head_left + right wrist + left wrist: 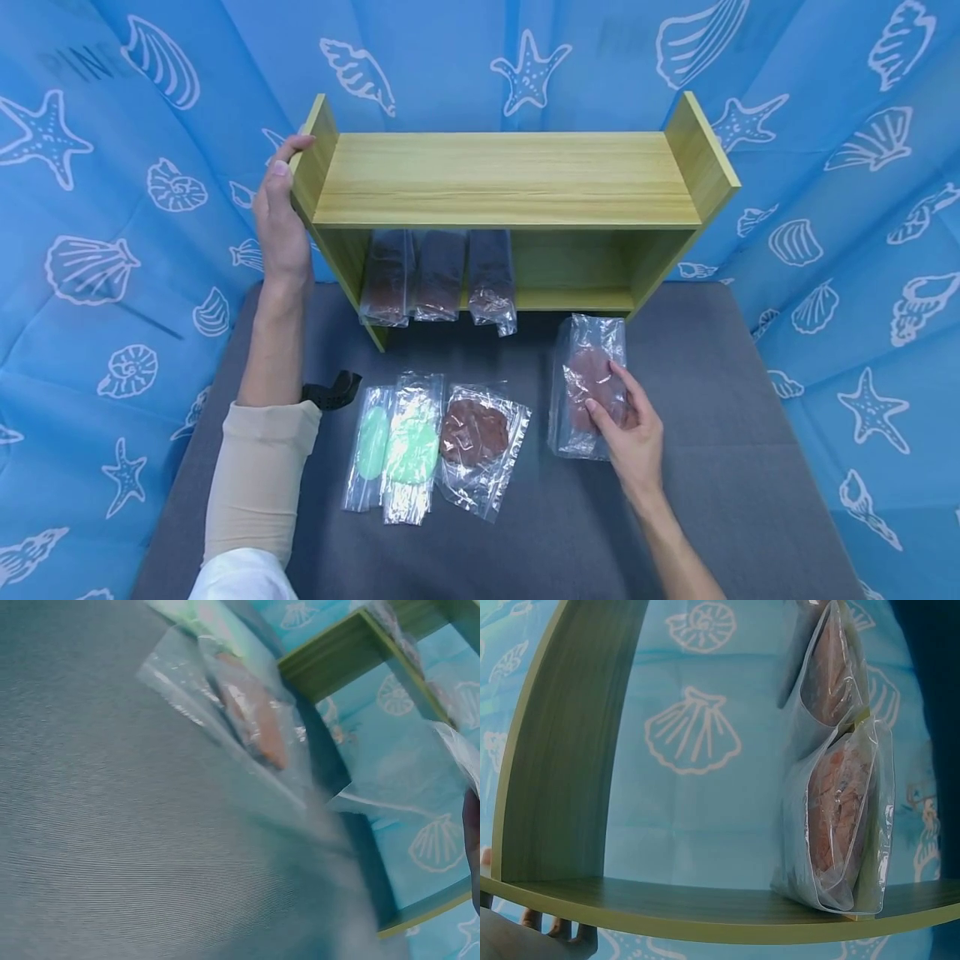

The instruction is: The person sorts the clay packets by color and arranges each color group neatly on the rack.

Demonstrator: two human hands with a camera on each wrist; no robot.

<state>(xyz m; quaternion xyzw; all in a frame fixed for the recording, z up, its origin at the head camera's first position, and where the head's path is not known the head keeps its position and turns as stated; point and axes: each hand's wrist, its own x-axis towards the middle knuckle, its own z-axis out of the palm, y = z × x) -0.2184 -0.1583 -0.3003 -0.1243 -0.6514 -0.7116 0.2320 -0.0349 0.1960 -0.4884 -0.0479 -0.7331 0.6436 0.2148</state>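
My left hand [282, 225] grips the upper left side panel of a small wooden shelf [502, 179], thumb at its edge; in the left wrist view its fingers [559, 928] show past the board. My right hand [633, 433] pinches a clear plastic bag with a flat brown lump [592, 383] between thumb and fingers, above the table at the shelf's right front. Three similar brown bags [386, 279] stand side by side in the lower compartment's left half, their ends over the front edge. The left wrist view shows two of these bags [836, 817] from the side.
On the grey tabletop [487, 558] before the shelf lie a bag with a brown lump [476, 437] and two bags with pale green lumps [412, 450]. A black strap [333, 392] is by the left forearm. Blue shell-patterned curtains [450, 67] surround the table.
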